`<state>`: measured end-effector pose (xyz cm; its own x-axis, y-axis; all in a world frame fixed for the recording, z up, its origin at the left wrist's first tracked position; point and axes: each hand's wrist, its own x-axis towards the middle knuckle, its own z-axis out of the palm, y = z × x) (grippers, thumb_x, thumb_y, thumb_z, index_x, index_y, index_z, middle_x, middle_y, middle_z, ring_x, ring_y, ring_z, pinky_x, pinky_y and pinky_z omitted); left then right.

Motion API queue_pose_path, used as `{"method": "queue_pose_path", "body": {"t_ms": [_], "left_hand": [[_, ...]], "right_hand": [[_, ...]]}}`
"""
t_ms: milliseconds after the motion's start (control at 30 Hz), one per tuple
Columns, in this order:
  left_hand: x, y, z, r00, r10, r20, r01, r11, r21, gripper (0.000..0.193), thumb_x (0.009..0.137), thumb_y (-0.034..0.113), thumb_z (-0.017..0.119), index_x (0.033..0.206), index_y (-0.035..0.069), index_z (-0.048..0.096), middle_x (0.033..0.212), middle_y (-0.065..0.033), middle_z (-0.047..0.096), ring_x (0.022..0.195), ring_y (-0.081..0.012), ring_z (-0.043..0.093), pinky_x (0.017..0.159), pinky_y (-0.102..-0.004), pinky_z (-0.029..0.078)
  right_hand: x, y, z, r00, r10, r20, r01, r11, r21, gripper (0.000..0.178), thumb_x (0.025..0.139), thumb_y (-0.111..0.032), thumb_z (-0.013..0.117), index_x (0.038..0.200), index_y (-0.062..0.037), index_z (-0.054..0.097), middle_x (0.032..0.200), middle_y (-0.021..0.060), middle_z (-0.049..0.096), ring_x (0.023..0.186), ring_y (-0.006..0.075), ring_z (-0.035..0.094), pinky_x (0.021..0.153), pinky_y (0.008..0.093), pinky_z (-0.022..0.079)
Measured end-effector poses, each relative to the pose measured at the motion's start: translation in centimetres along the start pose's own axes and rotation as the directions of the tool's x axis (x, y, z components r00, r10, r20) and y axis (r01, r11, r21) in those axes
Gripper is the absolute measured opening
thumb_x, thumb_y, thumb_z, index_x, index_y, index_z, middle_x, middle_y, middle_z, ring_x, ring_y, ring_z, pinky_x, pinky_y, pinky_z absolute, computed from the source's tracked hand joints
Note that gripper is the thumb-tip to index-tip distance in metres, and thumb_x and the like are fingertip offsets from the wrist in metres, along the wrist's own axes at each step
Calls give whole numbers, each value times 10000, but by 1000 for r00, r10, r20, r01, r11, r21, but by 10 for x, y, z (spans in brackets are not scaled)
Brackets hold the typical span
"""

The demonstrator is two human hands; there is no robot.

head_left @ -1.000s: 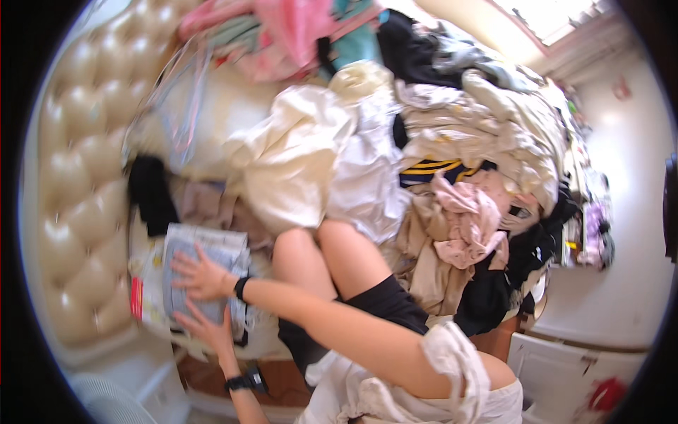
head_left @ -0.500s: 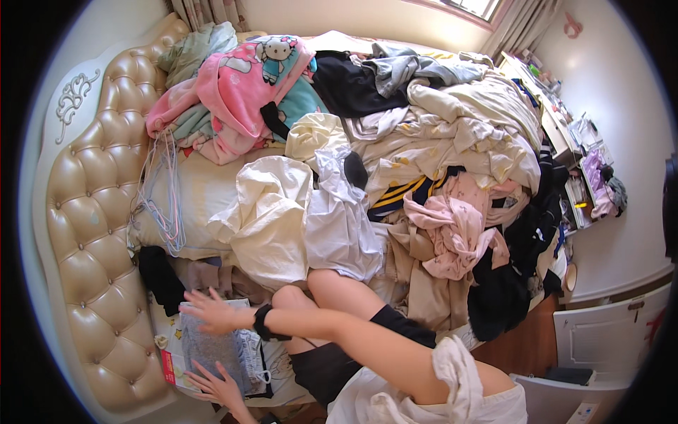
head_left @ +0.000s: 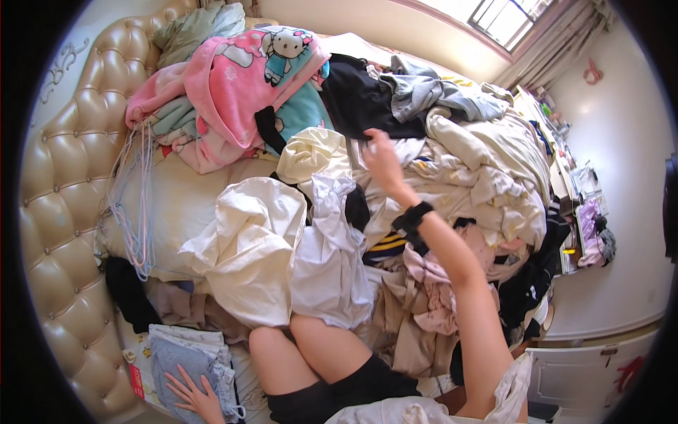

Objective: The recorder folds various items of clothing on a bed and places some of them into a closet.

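My left hand (head_left: 194,397) lies flat with spread fingers on a folded grey garment (head_left: 185,364), the top of a small stack by the headboard. Folded white clothing with a drawstring (head_left: 224,378) shows at its side. My right arm, with a black wristband (head_left: 412,220), stretches across the bed. At its end my right hand (head_left: 383,164) has its thumb and forefinger apart, at the lower edge of a black garment (head_left: 353,95). Whether it touches that cloth is hard to tell. Between my arms lie a cream cloth (head_left: 247,233) and a white garment (head_left: 330,261).
A pink fleece blanket (head_left: 219,92) is heaped at the far left. Wrinkled cream bedding (head_left: 494,162) and a pink garment (head_left: 431,297) lie to the right. Thin hangers (head_left: 138,205) rest by the tufted headboard (head_left: 63,212). Something black (head_left: 132,293) lies near the folded stack.
My right hand has left the folded stack and swung up and right to the black garment. My left hand has moved onto the grey garment. The view has shifted somewhat.
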<state>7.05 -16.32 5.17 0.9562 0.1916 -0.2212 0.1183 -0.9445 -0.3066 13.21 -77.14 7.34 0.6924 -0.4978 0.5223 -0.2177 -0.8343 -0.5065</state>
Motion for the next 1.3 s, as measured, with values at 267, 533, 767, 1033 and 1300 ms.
{"method": "queue_pose_path", "body": {"t_ms": [267, 533, 767, 1033, 1300], "left_hand": [[20, -46, 76, 960, 240, -143, -238, 971, 36, 676, 861, 510, 418, 1397, 140, 238, 1430, -168, 213, 1269, -391, 267, 959, -562, 264], [27, -54, 78, 931, 343, -126, -324, 934, 147, 626, 861, 419, 462, 1376, 114, 280, 1394, -208, 265, 1238, -422, 299, 962, -539, 282], [25, -14, 58, 862, 388, -326, -204, 854, 478, 633, 865, 430, 470, 1381, 124, 268, 1400, -184, 270, 1244, -401, 303, 943, -612, 260], [-29, 114, -77, 489, 616, -617, -852, 185, -490, 574, 821, 290, 578, 1273, 1, 376, 1325, -209, 374, 1240, -360, 336, 1020, -481, 233], [-121, 169, -114, 74, 759, -646, -933, -176, -313, 695, 717, 255, 673, 1320, 94, 367, 1283, -109, 451, 1206, -285, 399, 999, -468, 275]], "right_hand": [[99, 144, -32, 979, 110, 170, 45, 700, -712, 588, 717, -48, 521, 1268, -215, 398, 1397, 59, 321, 864, 308, 606, 696, 416, 501], [99, 205, -8, 931, 356, 85, -102, 475, -874, 249, 772, -145, 572, 992, -73, 482, 1046, 111, 530, 854, 297, 611, 690, 455, 477], [31, 86, -51, 973, 181, 140, -73, 826, -559, 286, 787, -284, 586, 871, -26, 497, 731, 216, 605, 704, 386, 595, 621, 475, 445], [-135, -93, -159, 875, 196, 443, -272, 956, 113, 333, 716, -275, 707, 784, -11, 515, 615, 168, 500, 545, 322, 357, 506, 320, 382], [-223, -217, -246, 551, -464, 693, 18, 837, 546, 342, 699, -332, 727, 674, -69, 511, 477, 100, 426, 440, 298, 442, 413, 312, 328]]}}
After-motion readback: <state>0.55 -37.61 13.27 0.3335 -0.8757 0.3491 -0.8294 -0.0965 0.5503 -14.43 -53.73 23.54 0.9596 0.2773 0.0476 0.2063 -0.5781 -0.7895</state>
